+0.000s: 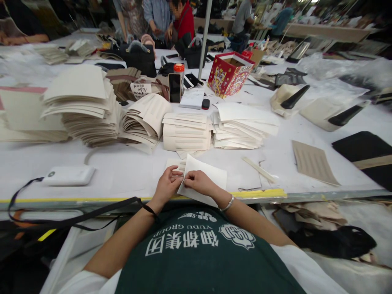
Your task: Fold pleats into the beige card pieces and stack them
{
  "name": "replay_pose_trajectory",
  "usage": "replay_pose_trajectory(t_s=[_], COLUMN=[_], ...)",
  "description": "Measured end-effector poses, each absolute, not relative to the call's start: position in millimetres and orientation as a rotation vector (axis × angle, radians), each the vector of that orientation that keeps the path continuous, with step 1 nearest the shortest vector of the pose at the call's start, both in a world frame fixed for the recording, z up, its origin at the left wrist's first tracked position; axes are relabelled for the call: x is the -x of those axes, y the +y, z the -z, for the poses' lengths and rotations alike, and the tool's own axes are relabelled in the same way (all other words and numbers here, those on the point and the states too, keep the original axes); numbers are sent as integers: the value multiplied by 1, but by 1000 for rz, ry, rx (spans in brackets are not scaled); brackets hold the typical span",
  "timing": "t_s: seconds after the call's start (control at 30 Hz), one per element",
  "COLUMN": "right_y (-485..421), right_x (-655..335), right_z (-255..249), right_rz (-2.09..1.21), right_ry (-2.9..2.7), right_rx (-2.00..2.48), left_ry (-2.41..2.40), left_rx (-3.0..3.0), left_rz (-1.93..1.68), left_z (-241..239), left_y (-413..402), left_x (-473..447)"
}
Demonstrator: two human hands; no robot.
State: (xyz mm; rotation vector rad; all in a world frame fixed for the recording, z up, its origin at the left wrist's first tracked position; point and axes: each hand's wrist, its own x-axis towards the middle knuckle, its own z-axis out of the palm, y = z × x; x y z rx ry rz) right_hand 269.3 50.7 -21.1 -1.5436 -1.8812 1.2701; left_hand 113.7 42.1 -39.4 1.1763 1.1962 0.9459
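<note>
The right hand (199, 181) pinches the left edge of a white sheet (217, 177), which spreads rightward from this grip, partly under the hand; its long axis I cannot tell. The left hand (168, 182), with bent fingers, is just beside this edge; whether it pinches, I cannot tell. Beyond the grip are the white table (134, 169), stacks of pieces (186, 132), then a red box (223, 77) and other people (157, 18).

At 6 o'clock we read "YUDU GROUP" and "御都集团" on the green apron (202, 265); between 10 and 11 o'clock, a card (141, 90) bears handwriting we cannot surely read
</note>
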Motion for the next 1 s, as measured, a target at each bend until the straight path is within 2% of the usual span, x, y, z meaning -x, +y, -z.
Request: replay_pose_trajectory(t_s=[0.17, 0.53, 0.83, 0.93, 1.0], right_y=[52, 54, 53, 59, 64], right_x=[-271, -270, -268, -288, -326], right_z=[28, 26, 26, 23, 21], right_rz=[-1615, -1895, -1723, -1697, -1524], right_ry=[-1470, -1218, -1442, -1283, -1084], right_rx=[1474, 1301, 1271, 1194, 1179], left_ry=[1168, 1207, 1236, 1361, 1467], left_rx=[-1137, -1113, -1096, -1207, -1318], left_rz=[-927, -945, -894, -877, -864], left_z=[39, 34, 29, 37, 43], left_y=[42, 43, 50, 58, 62], left_x=[-114, -113, -115, -108, -101])
